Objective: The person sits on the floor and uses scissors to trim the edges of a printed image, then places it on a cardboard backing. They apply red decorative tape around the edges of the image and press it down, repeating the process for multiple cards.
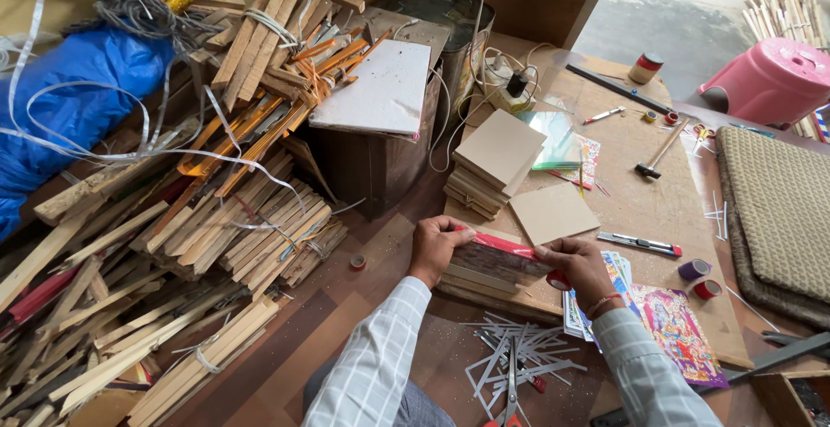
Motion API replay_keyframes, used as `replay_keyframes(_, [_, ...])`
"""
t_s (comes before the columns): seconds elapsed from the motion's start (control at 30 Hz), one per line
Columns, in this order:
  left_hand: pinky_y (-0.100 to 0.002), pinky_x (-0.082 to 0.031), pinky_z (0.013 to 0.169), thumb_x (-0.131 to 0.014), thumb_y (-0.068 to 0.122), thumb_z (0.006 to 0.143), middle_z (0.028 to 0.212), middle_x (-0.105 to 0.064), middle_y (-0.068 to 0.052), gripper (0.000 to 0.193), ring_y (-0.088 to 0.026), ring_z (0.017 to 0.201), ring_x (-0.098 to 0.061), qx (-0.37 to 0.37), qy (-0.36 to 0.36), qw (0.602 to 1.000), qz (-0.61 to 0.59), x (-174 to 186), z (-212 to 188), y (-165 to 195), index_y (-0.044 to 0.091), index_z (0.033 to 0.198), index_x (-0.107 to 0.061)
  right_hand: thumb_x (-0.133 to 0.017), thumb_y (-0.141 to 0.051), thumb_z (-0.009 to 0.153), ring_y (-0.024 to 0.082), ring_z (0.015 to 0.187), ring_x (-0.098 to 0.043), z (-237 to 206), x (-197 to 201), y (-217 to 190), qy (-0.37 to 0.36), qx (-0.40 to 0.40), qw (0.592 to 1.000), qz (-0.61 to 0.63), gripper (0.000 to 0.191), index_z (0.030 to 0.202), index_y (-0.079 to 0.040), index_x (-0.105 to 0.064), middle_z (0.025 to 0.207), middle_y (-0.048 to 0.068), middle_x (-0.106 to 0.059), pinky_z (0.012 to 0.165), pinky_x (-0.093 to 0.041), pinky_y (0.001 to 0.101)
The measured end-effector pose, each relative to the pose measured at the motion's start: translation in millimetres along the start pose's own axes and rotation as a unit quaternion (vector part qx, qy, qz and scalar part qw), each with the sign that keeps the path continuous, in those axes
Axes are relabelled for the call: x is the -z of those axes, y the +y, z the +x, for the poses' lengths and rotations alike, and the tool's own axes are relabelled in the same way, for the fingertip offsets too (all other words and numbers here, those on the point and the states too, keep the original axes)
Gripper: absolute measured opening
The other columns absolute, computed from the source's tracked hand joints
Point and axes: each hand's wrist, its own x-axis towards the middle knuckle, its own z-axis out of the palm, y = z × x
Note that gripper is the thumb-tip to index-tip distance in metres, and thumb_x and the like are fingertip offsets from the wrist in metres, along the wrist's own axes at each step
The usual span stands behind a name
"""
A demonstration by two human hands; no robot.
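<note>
While the left hand [439,244] pins down one end of a red tape strip [508,244], thumb and fingers pressed onto the near edge of a board stack [493,270], the right hand [577,264] pinches the strip's other end, and a red tape roll [558,280] peeks out under its fingers. So the strip runs taut between the two hands, right along the top edge of that stack, which sits at the near-left edge of the counter [640,202].

Just beyond the hands lies a single square board [553,213], flat on the counter, and behind it a taller pile of boards [494,163] with the top ones skewed. A utility knife [640,243] lies just to the right of the right hand, and two small tape rolls (one purple [693,269], one red [707,289]) sit close together further right. Colourful prints [674,328] lie under and beside the right wrist.

Further back, a hammer [659,152] rests near the middle of the counter, with a long dark ruler [618,88] beyond it. A woven mat [774,211] covers the right side, and a pink stool [774,77] stands behind that.

Down on the floor, scissors [512,388] lie among grey offcuts [510,349] between the forearms, and a big heap of wooden sticks [199,245] fills the left, with a blue tarp [73,98] behind it.
</note>
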Motion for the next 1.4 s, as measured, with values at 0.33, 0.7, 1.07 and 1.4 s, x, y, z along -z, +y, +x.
replay_keyframes(0.33, [-0.026,-0.055,0.068,-0.079,0.004,0.077,0.077,-0.075,-0.008,0.008,-0.012,0.069,-0.067,0.025,0.002,0.997,-0.068,-3.3,0.1,-1.6,-0.003,0.079,-0.075,-0.079,-0.018,0.087,0.008,0.049,-0.049,-5.5,-6.7,0.4,0.016,0.022,1.0,0.014,0.018,0.083,-0.002,-0.073,0.067,0.002,-0.062,0.044,-0.035,0.0228])
replay_keyframes(0.7, [-0.027,-0.053,0.065,-0.074,0.005,0.083,0.076,-0.073,-0.007,0.01,-0.012,0.068,-0.065,0.038,0.029,0.993,-0.105,-13.5,-0.7,-9.7,-0.002,0.078,-0.07,-0.08,-0.017,0.086,0.008,0.053,-0.049,-5.5,-11.1,2.9,0.042,0.008,0.999,0.019,0.019,0.084,0.0,-0.072,0.069,0.0,-0.063,0.046,-0.036,0.0232])
replay_keyframes(1.07, [-0.028,-0.049,0.062,-0.079,0.014,0.083,0.069,-0.07,-0.005,0.019,-0.011,0.066,-0.059,0.001,0.083,0.997,-0.006,-18.4,1.9,-16.1,-0.003,0.076,-0.072,-0.062,-0.004,0.087,0.035,0.131,-0.059,-78.4,-106.3,-4.5,0.132,0.565,0.671,-0.462,0.044,0.131,0.003,-0.063,0.136,0.02,-0.064,0.114,-0.044,0.0495])
replay_keyframes(1.4, [-0.028,-0.052,0.065,-0.078,0.013,0.084,0.072,-0.072,-0.005,0.02,-0.01,0.068,-0.063,0.028,0.056,0.997,-0.038,-16.8,7.1,-13.0,-0.004,0.075,-0.072,-0.058,0.0,0.09,0.031,0.131,-0.061,-70.5,-111.4,-0.2,0.161,0.554,0.679,-0.453,0.043,0.132,0.0,-0.065,0.138,0.015,-0.065,0.115,-0.044,0.0457])
